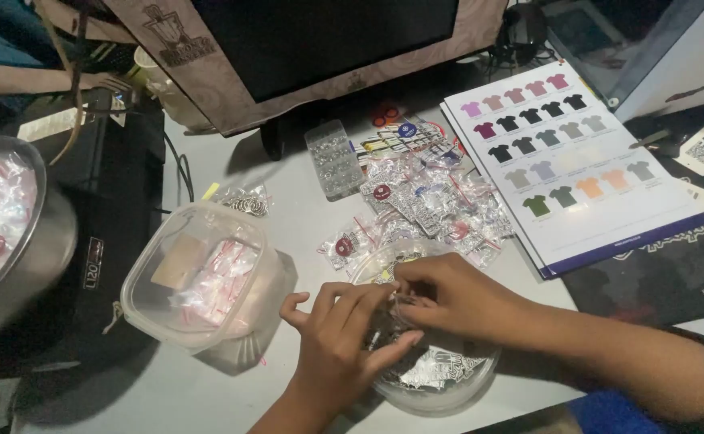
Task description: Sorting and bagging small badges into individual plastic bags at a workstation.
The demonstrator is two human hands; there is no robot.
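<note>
My left hand [337,344] and my right hand [447,296] meet over a round clear bowl [440,392] that holds small flat metal pieces. Both hands pinch one small item [400,304] between their fingertips above the bowl; it is too small and dim to tell what it is. Just beyond the bowl lies a heap of small clear packets [424,210] with red and silver charms inside.
A clear square tub [199,273] with empty little bags stands to the left. A clear compartment box [333,158] and a colour chart of shirts [570,161] lie further back. A monitor under a cloth cover [320,48] stands behind, and a metal bowl [14,233] sits at far left.
</note>
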